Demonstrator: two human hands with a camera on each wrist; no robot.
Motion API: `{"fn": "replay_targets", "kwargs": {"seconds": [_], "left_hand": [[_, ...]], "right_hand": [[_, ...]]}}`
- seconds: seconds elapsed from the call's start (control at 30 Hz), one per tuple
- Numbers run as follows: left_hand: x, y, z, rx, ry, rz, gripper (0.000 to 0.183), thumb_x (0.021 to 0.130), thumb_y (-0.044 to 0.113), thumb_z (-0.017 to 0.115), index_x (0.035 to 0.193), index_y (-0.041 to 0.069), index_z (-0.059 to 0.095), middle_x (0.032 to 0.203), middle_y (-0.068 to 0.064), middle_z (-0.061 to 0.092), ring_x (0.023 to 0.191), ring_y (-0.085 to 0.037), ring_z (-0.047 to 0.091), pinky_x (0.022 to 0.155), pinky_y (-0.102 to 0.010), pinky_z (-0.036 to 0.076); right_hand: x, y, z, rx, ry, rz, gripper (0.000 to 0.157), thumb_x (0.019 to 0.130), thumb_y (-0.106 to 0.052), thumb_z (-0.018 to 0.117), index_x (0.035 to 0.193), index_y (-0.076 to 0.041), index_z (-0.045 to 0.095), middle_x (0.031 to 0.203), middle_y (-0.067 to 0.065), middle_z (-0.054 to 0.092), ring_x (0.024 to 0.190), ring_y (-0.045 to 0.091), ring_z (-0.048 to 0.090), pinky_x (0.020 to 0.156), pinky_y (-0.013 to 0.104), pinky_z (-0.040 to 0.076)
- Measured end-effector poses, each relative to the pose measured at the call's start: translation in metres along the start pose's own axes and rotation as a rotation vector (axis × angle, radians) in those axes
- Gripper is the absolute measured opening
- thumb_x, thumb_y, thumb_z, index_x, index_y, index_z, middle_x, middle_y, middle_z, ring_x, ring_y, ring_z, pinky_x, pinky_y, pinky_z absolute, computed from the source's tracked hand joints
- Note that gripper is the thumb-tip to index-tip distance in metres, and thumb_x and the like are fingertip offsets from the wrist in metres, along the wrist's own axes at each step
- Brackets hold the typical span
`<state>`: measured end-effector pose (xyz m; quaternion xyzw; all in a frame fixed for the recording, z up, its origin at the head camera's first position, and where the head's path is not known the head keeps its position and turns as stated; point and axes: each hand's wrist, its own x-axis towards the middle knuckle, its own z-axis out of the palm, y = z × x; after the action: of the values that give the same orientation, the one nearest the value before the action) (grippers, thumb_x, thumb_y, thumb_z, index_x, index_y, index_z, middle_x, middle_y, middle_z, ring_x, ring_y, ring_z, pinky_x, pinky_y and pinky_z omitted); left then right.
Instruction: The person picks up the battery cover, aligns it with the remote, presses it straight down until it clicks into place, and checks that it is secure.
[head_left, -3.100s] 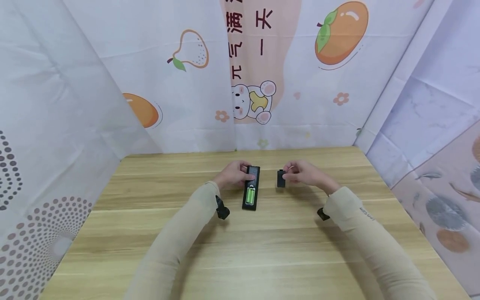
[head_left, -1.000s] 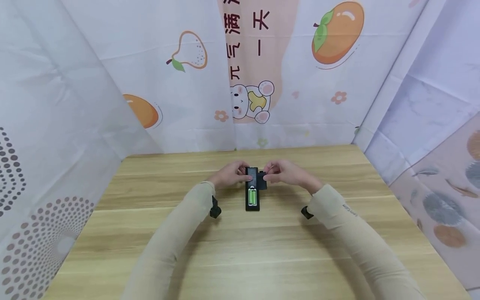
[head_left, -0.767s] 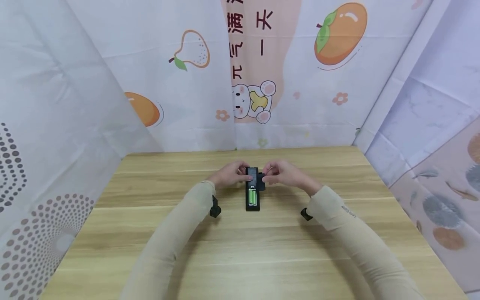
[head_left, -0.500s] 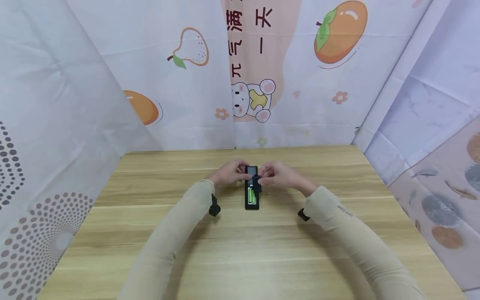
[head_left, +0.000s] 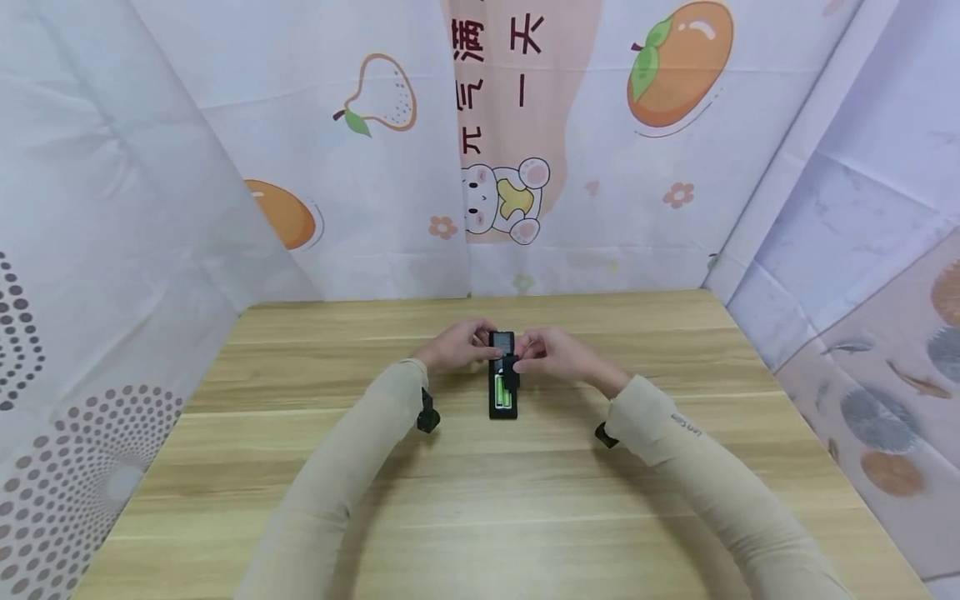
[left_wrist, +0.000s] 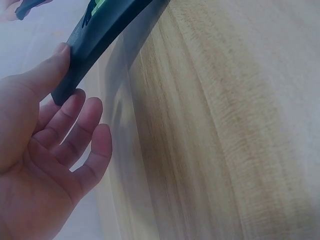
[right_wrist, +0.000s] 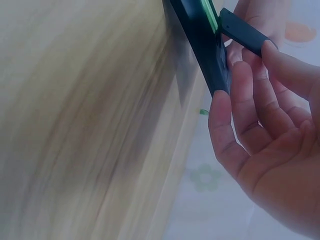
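Observation:
A black remote control [head_left: 502, 342] is held with its back up and its battery bay exposed. Two green batteries [head_left: 502, 392] lie side by side in the bay. My left hand [head_left: 457, 345] grips the far end from the left, thumb on the back; the left wrist view shows fingers under the remote [left_wrist: 97, 47]. My right hand [head_left: 557, 354] pinches the small black battery cover [head_left: 511, 375] over the right part of the bay. In the right wrist view the cover [right_wrist: 246, 32] stands at an angle to the remote, and fingertips touch the remote's end.
The wooden table [head_left: 480, 500] spreads beneath both forearms. A printed fabric curtain [head_left: 360, 192] hangs right behind its far edge, with more fabric at either side. A black camera [head_left: 427, 412] is strapped at the left wrist, another [head_left: 606, 434] at the right.
The right hand has carried the battery cover leftward, from beside the remote to over its battery bay. The remote has straightened from a slight slant; the left hand keeps its grip.

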<state>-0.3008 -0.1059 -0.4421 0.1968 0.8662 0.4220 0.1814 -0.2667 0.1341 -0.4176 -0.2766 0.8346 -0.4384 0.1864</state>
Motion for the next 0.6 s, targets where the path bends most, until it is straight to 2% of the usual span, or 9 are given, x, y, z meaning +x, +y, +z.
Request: {"fn": "replay_targets", "kwargs": {"seconds": [0.23,0.43,0.6], "left_hand": [[-0.004,0.001,0.001,-0.018,0.013,-0.008,0.048,0.096,0.022,0.074,0.135,0.004,0.055,0.111,-0.009,0.063,0.093,-0.020,0.063,0.078,-0.031,0.052],[-0.007,0.002,0.001,-0.029,0.012,-0.007,0.047,0.096,0.022,0.074,0.135,0.004,0.055,0.110,-0.009,0.063,0.092,-0.020,0.063,0.078,-0.030,0.052],[-0.009,0.005,0.000,-0.027,0.013,0.006,0.047,0.096,0.022,0.074,0.135,0.004,0.055,0.110,-0.010,0.063,0.092,-0.020,0.063,0.079,-0.031,0.052]], "right_hand": [[0.000,0.003,0.006,0.026,-0.024,0.029,0.013,0.093,-0.007,0.075,0.099,-0.002,0.064,0.091,0.013,0.074,0.082,0.022,0.069,0.076,0.031,0.054],[0.001,0.005,0.010,0.007,-0.006,0.031,0.014,0.093,-0.008,0.075,0.099,-0.002,0.064,0.092,0.016,0.074,0.080,0.022,0.069,0.072,0.028,0.052],[0.002,0.005,0.011,0.000,0.002,0.022,0.014,0.093,-0.007,0.074,0.100,0.000,0.064,0.091,0.017,0.074,0.081,0.029,0.069,0.069,0.027,0.051]]}}
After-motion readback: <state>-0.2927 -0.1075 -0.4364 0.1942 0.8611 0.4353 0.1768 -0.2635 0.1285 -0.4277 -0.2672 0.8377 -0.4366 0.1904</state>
